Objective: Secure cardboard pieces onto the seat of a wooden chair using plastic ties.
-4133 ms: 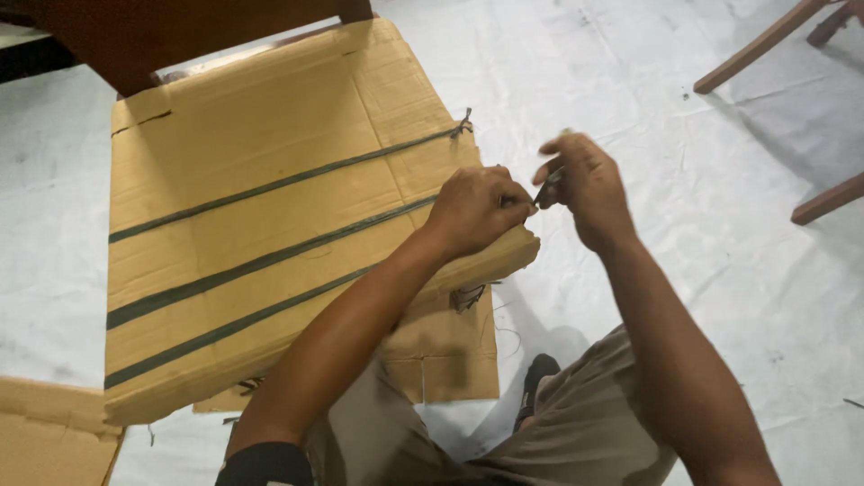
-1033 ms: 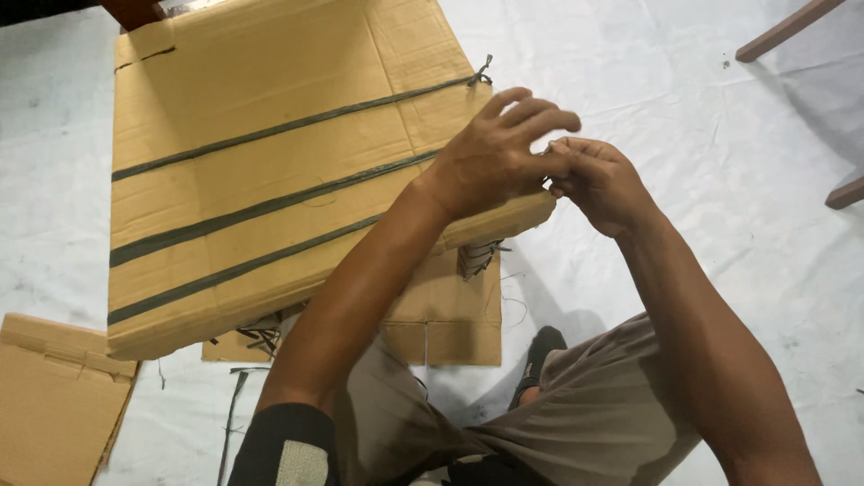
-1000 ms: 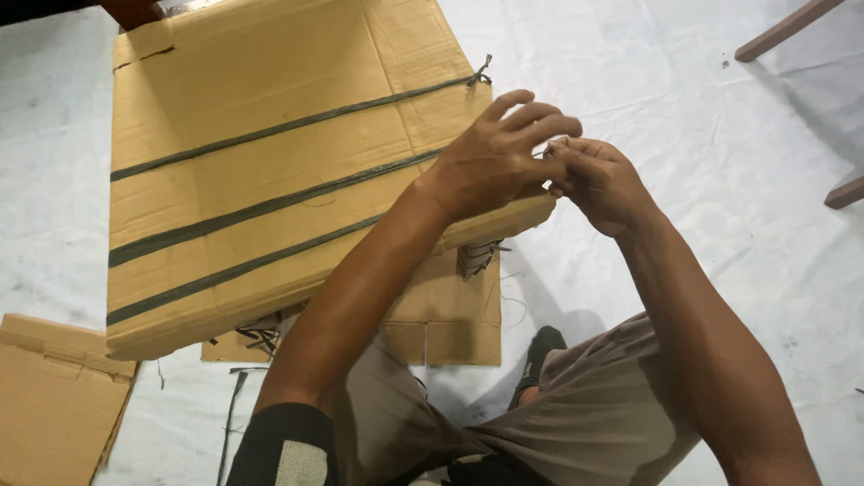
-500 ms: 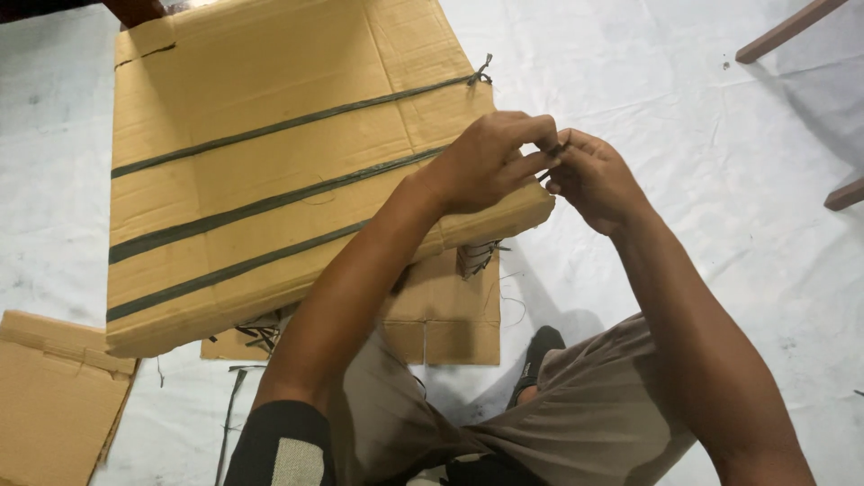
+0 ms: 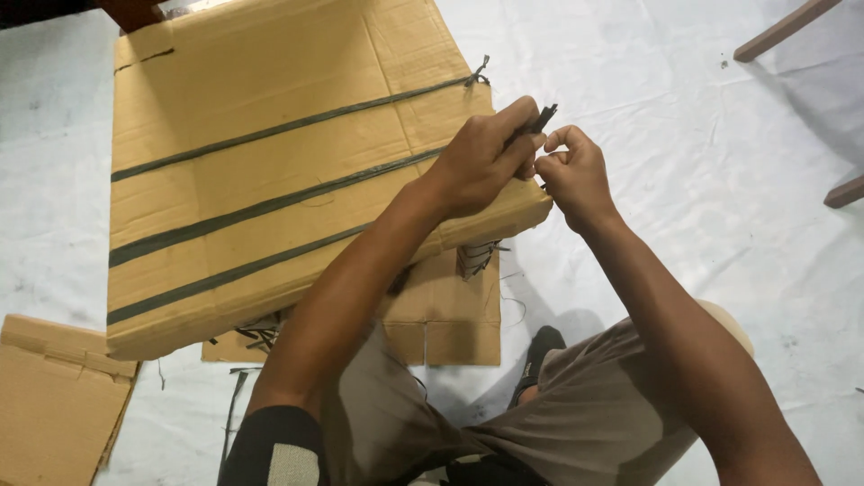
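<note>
A flat cardboard-wrapped bundle (image 5: 270, 135) lies on the white floor covering, bound across by three dark green straps (image 5: 270, 209). At its right edge my left hand (image 5: 481, 162) pinches a dark strap end (image 5: 540, 118) that sticks up between its fingertips. My right hand (image 5: 569, 175) is beside it, fingers curled and pinched on the same strap just below, touching the left hand. A finished knot (image 5: 479, 72) sits at the far right edge of the bundle.
A flat cardboard sheet (image 5: 450, 310) lies under the bundle near my knee, with loose strap ends (image 5: 477, 256). Another cardboard piece (image 5: 54, 396) is at the lower left. Wooden furniture legs (image 5: 778, 31) stand at the upper right. My foot (image 5: 540, 346) rests below the bundle.
My left hand went from fingers spread to pinched on the strap end, pulling it upward. My right hand shifted slightly left and lower, staying closed on the strap.
</note>
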